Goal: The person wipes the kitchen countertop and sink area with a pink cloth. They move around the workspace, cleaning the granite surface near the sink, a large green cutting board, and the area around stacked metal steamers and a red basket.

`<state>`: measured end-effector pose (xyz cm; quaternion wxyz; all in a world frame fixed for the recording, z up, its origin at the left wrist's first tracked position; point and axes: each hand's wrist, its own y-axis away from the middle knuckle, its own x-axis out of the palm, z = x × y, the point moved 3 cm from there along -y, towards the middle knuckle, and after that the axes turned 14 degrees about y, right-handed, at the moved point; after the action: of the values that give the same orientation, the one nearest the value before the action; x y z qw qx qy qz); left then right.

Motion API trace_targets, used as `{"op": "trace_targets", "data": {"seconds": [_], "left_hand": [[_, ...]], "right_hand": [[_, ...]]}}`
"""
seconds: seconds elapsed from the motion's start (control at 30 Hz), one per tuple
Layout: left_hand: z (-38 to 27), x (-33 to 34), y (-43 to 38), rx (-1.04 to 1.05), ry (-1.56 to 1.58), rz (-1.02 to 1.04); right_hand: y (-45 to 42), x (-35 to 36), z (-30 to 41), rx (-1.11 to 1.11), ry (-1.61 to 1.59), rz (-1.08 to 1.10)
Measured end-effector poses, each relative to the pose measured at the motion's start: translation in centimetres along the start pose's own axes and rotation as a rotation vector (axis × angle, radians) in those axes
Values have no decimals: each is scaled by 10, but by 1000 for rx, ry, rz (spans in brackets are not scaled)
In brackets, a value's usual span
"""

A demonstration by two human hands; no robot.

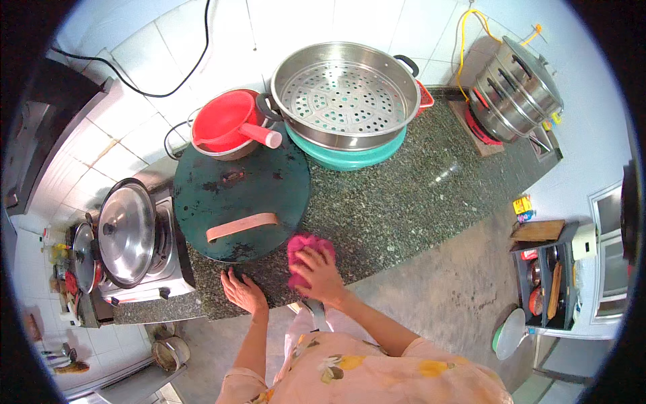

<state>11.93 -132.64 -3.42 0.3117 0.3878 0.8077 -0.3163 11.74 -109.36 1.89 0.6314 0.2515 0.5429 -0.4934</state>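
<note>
My right hand (319, 275) lies on a crumpled magenta cloth (310, 242), its fingers spread over it and pressing it onto the speckled granite countertop (376, 217) near the front edge. My left hand (244, 292) rests at the counter's edge with fingers apart and nothing in it. Just beyond that hand is a large round dark green lid (202, 202) with a pinkish strap handle (242, 226). A red plastic dipper (224, 121) sits in a bowl at the lid's far side. To its right, a steel steamer tier (345, 136) with a perforated base stands over a turquoise basin (348, 161).
At the left, a domed metal lid (128, 232) covers a wok on the gas stove (176, 283). A stacked steamer pot (515, 91) stands at the counter's far right, near a yellow cord (462, 50). Beyond the counter, a dark shelf unit (545, 288) holds kitchen items.
</note>
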Motion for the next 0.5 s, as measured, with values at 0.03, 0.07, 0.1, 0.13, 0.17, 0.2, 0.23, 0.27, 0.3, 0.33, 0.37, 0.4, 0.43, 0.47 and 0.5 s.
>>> {"op": "trace_targets", "data": {"seconds": [0.03,0.07,0.1,0.13,0.17,0.2,0.23,0.27,0.3,0.33,0.37,0.4,0.43,0.47,0.5], "left_hand": [[-3,-2,0,-27,-2,14],[-2,-4,0,-36,-9,22],[1,-5,-2,-32,-21,10],[6,-5,-2,-29,-32,-1],[9,-6,-3,-26,-43,-11],[9,-4,-2,-20,-62,-4],[10,-2,0,-9,-66,-10],[14,-2,1,3,-78,-19],[15,1,0,15,-85,-24],[3,0,1,-33,-104,14],[-2,2,1,-34,-105,19],[-3,1,1,-36,-111,17],[-3,1,2,-37,-119,18],[-4,-2,2,-32,-120,8],[-2,-4,0,-30,-128,2]], "right_hand": [[6,-2,-19,43,47,-27],[10,-8,-38,79,90,-61],[13,-17,-58,112,135,-99],[15,-30,-78,204,207,-118],[20,-44,-100,299,279,-136],[29,-52,-129,404,323,-166],[36,-57,-158,509,369,-196],[40,-61,-180,640,371,-224],[41,-63,-197,774,377,-251],[38,-62,-210,922,380,-289],[31,-58,-217,942,376,-346],[13,-53,-214,957,365,-404],[-3,-46,-207,975,355,-459],[-26,-42,-189,903,360,-410],[-50,-38,-167,830,363,-362]]}}
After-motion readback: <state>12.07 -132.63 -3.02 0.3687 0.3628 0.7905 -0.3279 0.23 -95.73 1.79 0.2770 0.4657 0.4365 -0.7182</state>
